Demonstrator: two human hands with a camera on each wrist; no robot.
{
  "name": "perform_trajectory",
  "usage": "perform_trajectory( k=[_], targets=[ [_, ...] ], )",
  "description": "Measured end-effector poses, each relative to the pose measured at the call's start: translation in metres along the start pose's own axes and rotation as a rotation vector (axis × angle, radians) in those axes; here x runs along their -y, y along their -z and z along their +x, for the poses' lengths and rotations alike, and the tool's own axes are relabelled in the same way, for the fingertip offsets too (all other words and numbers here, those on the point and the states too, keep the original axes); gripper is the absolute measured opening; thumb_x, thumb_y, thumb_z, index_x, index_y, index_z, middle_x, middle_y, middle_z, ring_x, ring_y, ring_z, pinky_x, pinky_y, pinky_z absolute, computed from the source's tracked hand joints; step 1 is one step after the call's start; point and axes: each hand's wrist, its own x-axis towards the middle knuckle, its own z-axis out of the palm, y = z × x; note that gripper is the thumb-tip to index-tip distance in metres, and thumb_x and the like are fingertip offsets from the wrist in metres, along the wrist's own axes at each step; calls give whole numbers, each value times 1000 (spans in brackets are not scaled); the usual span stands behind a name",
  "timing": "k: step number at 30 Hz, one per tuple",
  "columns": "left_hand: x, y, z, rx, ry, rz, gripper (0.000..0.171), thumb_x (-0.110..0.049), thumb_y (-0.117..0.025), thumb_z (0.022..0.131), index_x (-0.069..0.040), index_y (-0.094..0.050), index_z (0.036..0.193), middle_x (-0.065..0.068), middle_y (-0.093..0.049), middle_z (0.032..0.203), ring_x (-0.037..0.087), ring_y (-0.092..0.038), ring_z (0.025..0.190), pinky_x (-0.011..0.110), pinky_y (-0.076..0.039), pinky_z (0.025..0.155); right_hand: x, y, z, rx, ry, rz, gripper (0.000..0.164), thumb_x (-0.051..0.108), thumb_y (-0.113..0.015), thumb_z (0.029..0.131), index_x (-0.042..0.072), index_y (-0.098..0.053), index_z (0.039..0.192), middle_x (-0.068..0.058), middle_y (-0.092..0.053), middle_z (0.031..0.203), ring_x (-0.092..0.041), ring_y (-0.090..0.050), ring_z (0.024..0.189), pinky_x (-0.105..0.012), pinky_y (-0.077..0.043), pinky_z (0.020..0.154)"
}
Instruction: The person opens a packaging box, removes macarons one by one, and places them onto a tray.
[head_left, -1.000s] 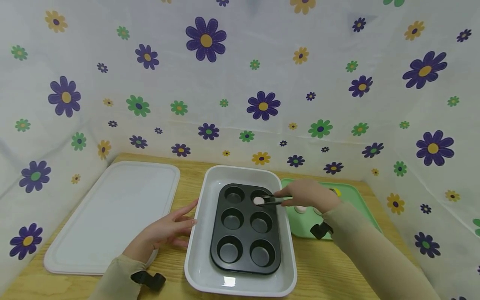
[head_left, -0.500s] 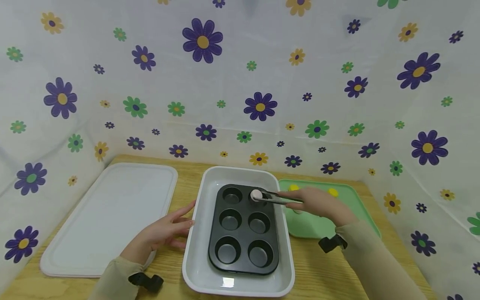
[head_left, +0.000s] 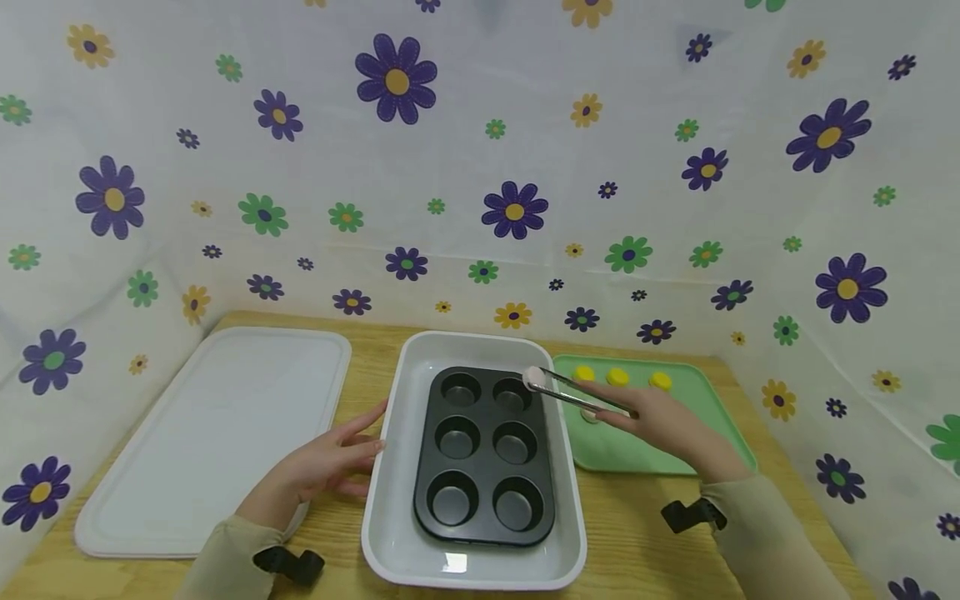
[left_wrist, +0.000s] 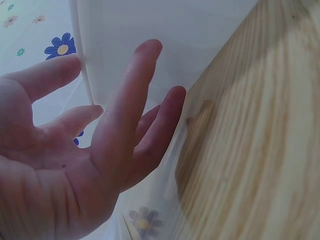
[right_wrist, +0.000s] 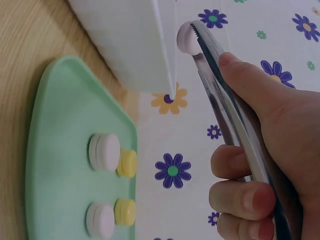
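My right hand (head_left: 667, 421) grips a pair of metal tongs (head_left: 568, 400) with serrated tips. Pinched in those tips is a pale pink macaron (right_wrist: 188, 38), held up over the right rim of a deep white tray (head_left: 457, 352), near the back right corner. Inside that tray lies a black muffin pan (head_left: 485, 467) with several round cups, all bare. The left hand (head_left: 322, 467) rests its fingertips against the tray's left side, its fingers spread and loosely bent, as the left wrist view (left_wrist: 115, 120) also shows.
On the right, a green tray (head_left: 637, 458) carries yellow macarons (head_left: 660, 381) and pale pink ones (right_wrist: 104, 152), partly behind the right hand. A flat white board (head_left: 225, 417) lies on the wooden table (head_left: 337, 550) at left. Flower-patterned cloth (head_left: 450, 167) stands behind.
The right hand has drawn the tongs and the pink macaron from the back right cup up and rightward to the tray's rim. The left hand stays at the tray's side.
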Motion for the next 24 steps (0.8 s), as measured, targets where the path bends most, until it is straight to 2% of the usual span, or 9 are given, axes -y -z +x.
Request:
perform_trajectory(
  k=[6, 9, 12, 16, 19, 20, 22, 24],
  targets=[
    [0, 0, -2, 7, -4, 2, 80, -31, -58, 101, -30, -5, 160, 34, -35, 150, 31, -66, 114, 47, -60, 82, -14, 2, -20, -40, -6, -4, 48, 39, -58, 99, 33, -49, 147, -11, -66, 130, -8, -55, 73, -30, -45, 69],
    [0, 0, -2, 7, -3, 2, 80, -31, -58, 101, -29, -5, 160, 34, -34, 150, 32, -66, 114, 47, -60, 82, -19, 4, -30, -55, -13, -22, 48, 39, -58, 99, 32, -50, 146, -11, -68, 127, -7, -51, 69, -28, -41, 66],
    [0, 0, -3, 3, -1, 7, 80, -31, -58, 100, -29, -5, 160, 34, -34, 151, 32, -65, 114, 46, -60, 82, -22, 7, -40, -63, -23, 0, 49, 39, -58, 99, 29, -50, 147, -8, -72, 113, -6, -45, 63, -26, -38, 61],
    [0, 0, -2, 5, 0, 8, 80, -31, -58, 101, -29, -5, 160, 34, -32, 152, 34, -64, 117, 47, -60, 83, -27, 11, -52, -69, -59, 25, 50, 39, -57, 100, 27, -50, 147, -10, -70, 115, -9, -48, 68, -27, -39, 62],
    [0, 0, -1, 5, 1, 6, 80, -31, -57, 101, -30, -4, 160, 34, -32, 152, 34, -64, 117, 47, -60, 83, -33, 13, -61, -73, -96, 17, 50, 41, -56, 100, 29, -48, 148, -15, -64, 131, -15, -51, 78, -30, -39, 64],
    [0, 0, -1, 6, 1, 5, 79, -31, -57, 101, -30, -5, 160, 34, -32, 152, 33, -64, 116, 47, -60, 83, -36, 13, -64, -73, -109, 16, 50, 41, -56, 100, 30, -47, 148, -15, -65, 128, -15, -51, 76, -30, -38, 62],
    [1, 1, 0, 8, 1, 1, 79, -31, -57, 101, -30, -5, 160, 34, -32, 152, 33, -65, 116, 47, -60, 83, -40, 14, -70, -82, -131, 5, 51, 41, -56, 100, 31, -46, 149, -11, -69, 108, -11, -46, 67, -27, -35, 57],
    [1, 1, 0, 10, -1, 1, 79, -31, -58, 101, -30, -5, 160, 34, -33, 151, 33, -65, 115, 47, -60, 83, -45, 16, -77, -87, -155, -2, 52, 41, -56, 100, 31, -45, 149, -7, -67, 100, -9, -41, 60, -26, -33, 53]
  ],
)
